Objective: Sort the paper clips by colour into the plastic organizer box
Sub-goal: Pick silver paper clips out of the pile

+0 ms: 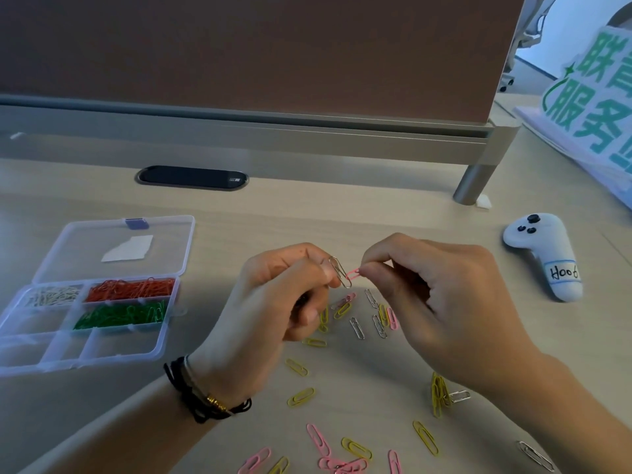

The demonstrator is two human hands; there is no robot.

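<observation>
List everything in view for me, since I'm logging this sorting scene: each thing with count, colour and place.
organizer box: one, clear plastic, lid open, desk left.
sorted clips: white, orange, green, each in its own compartment.
loose paper clips: many, yellow, pink and silver, on the desk below the hands.
silver clip: one, held up, linked with the pink clip.
controller: one, white, labelled, desk right.
sign: one, green characters, far right.
cable slot: one, black, desk rear.
left hand: pinches the silver clip; black bands on wrist.
right hand: pinches the pink clip.
</observation>
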